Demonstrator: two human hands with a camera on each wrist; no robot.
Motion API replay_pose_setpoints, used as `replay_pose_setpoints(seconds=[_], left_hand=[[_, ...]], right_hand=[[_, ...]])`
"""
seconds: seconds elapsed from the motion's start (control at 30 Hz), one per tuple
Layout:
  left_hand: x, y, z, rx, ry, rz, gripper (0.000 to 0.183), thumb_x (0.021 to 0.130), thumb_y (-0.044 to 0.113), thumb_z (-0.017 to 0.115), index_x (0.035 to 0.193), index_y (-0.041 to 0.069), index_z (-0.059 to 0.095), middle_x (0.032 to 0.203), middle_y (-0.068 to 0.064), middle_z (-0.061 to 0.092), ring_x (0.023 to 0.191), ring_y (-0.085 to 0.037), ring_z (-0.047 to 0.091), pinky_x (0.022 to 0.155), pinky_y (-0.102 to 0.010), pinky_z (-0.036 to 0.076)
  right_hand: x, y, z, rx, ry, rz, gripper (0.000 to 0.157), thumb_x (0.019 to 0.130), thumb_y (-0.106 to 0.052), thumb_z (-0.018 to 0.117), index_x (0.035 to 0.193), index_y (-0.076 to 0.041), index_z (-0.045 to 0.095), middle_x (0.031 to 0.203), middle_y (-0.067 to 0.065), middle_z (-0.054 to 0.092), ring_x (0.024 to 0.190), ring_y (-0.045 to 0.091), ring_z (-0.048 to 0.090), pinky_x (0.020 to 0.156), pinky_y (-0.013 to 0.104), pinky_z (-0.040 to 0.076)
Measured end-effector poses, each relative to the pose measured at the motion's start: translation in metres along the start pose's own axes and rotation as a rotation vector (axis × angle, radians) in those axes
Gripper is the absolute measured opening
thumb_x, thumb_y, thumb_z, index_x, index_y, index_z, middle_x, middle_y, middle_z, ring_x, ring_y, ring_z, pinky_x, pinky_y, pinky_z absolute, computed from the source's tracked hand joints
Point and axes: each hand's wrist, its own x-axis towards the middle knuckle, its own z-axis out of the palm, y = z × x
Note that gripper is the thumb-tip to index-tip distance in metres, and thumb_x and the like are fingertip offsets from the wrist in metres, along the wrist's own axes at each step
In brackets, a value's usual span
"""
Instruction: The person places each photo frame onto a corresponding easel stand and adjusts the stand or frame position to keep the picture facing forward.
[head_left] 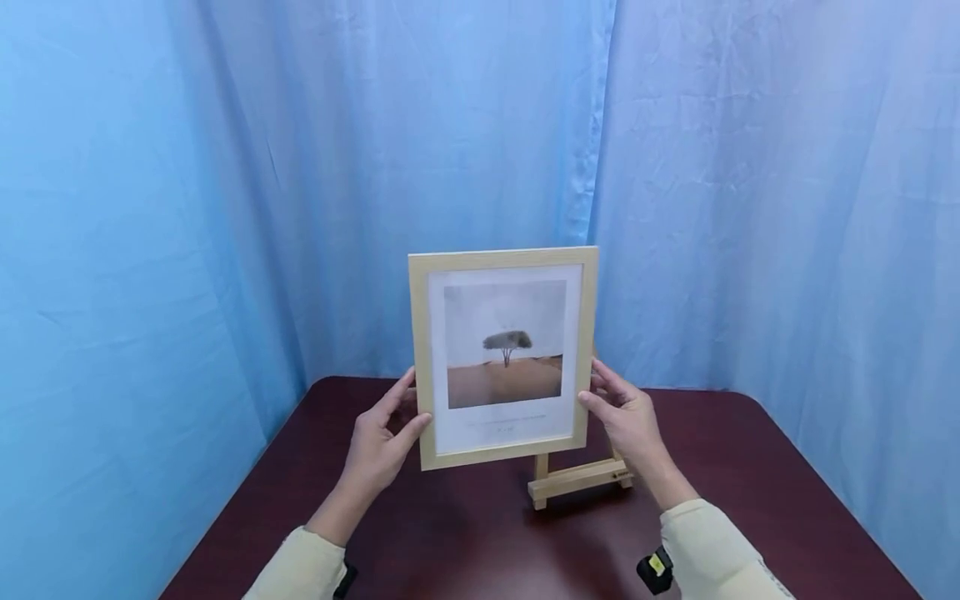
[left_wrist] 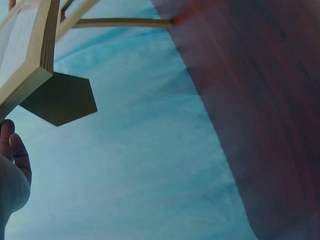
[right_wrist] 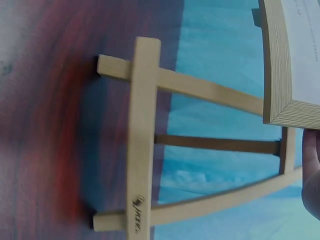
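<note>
A pale wooden picture frame [head_left: 506, 462] with a tree print inside is held up in the air, tilted slightly. My left hand [head_left: 382, 437] grips its lower left side, thumb on the front edge. At the lower right side my right hand [head_left: 630, 417] pinches the frame, thumb in front and fingers behind. Behind and below it stands a small wooden easel [head_left: 581, 479], its upper part mostly hidden by the frame. In the right wrist view the easel's front ledge [right_wrist: 142, 125] shows apart from the picture frame's corner [right_wrist: 280, 115]. A dark flap [left_wrist: 62, 100] sticks out behind the frame.
The easel stands on a dark reddish-brown table [head_left: 300, 500] with rounded far corners. Blue curtains [head_left: 450, 125] hang behind the table and along both sides. Each sleeve has a black wrist device [head_left: 656, 569] near it.
</note>
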Motion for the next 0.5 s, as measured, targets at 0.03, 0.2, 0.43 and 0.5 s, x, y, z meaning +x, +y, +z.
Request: replay_pose_setpoints(seconds=[0.03, 0.2, 0.43, 0.5], left_hand=[[0.002, 0.003, 0.002, 0.001, 0.010, 0.026, 0.065, 0.086, -0.001, 0.074, 0.146, 0.004, 0.049, 0.110, -0.010, 0.071, 0.075, -0.016, 0.060, 0.061, -0.026, 0.050], [0.009, 0.014, 0.015, 0.019, 0.037, 0.113, 0.067, 0.082, -0.004, 0.076, 0.143, -0.001, 0.050, 0.109, -0.013, 0.071, 0.078, -0.019, 0.062, 0.063, -0.028, 0.052], [0.015, 0.021, 0.036, -0.029, 0.024, 0.132, 0.063, 0.085, -0.002, 0.074, 0.144, 0.000, 0.050, 0.108, -0.013, 0.070, 0.078, -0.022, 0.063, 0.062, -0.031, 0.053], [0.016, 0.023, 0.044, -0.043, 0.010, 0.123, 0.063, 0.086, -0.001, 0.074, 0.144, 0.000, 0.049, 0.109, -0.013, 0.070, 0.078, -0.022, 0.063, 0.062, -0.029, 0.053]], right_hand=[[0.002, -0.003, -0.003, 0.013, -0.001, -0.010, 0.056, 0.091, 0.002, 0.069, 0.143, 0.003, 0.048, 0.101, -0.014, 0.068, 0.091, 0.003, 0.063, 0.081, 0.017, 0.052], [0.010, -0.010, -0.019, 0.051, -0.012, -0.055, 0.055, 0.092, 0.005, 0.066, 0.143, 0.004, 0.047, 0.102, -0.013, 0.069, 0.088, 0.001, 0.065, 0.076, 0.019, 0.054], [0.014, -0.014, -0.047, 0.043, -0.026, -0.061, 0.054, 0.092, 0.005, 0.065, 0.144, -0.003, 0.050, 0.103, -0.014, 0.070, 0.089, 0.000, 0.065, 0.077, 0.018, 0.053], [0.015, -0.014, -0.056, 0.041, -0.038, -0.063, 0.055, 0.093, 0.005, 0.065, 0.144, -0.005, 0.051, 0.105, -0.014, 0.070, 0.091, -0.001, 0.065, 0.077, 0.018, 0.054]])
